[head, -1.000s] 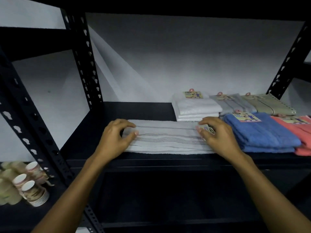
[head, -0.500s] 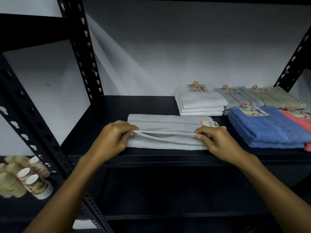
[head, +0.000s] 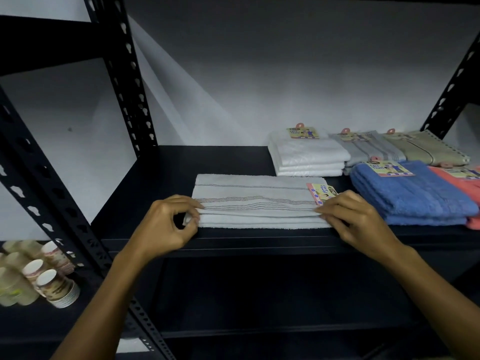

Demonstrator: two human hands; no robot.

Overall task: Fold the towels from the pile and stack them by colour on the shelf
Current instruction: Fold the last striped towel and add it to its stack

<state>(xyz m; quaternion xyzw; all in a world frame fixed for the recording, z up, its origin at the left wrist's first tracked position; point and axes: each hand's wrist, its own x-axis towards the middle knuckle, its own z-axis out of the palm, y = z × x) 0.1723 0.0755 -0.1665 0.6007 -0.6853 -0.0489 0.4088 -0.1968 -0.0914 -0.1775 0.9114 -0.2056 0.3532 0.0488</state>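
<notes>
A white towel with thin brown stripes (head: 257,196) lies folded on the black shelf (head: 223,159), near its front edge. My left hand (head: 166,224) pinches the upper layer at the towel's left end. My right hand (head: 350,216) pinches the same layer at the right end, just below a pink paper label (head: 320,192). Behind it to the right stand a white towel stack (head: 307,158), a grey towel (head: 371,149) and a beige towel (head: 428,149). A blue towel stack (head: 413,196) and a coral towel (head: 467,188) lie at the front right.
Black perforated uprights (head: 122,74) frame the shelf on the left and right (head: 452,87). Stacks of paper cups (head: 49,279) lie on a lower shelf at the far left. A grey wall closes the back.
Both hands went from resting flat on the towel's ends to pinching its upper layer and drawing it toward the front edge. The towel now lies narrower and thicker.
</notes>
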